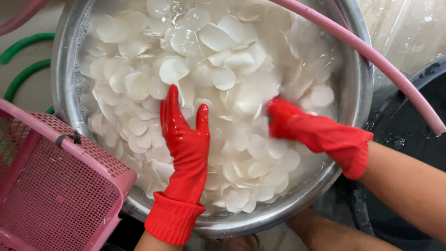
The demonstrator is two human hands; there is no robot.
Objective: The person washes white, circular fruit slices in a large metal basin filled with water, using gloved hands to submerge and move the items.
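A large steel basin point(65, 93) is full of water and thin white round slices point(223, 76). My left hand point(186, 135), in a red rubber glove, lies flat on the slices near the basin's front, fingers spread. My right hand point(302, 128), also in a red glove, reaches in from the right; its fingertips are pushed down among the slices and hidden, so I cannot tell whether it grips any.
A pink plastic mesh basket point(55, 186) stands at the lower left, touching the basin. A pink hose point(371, 53) crosses the basin's upper right rim. Green hose loops point(23, 74) lie at the left. A dark tub point(418, 121) sits at the right.
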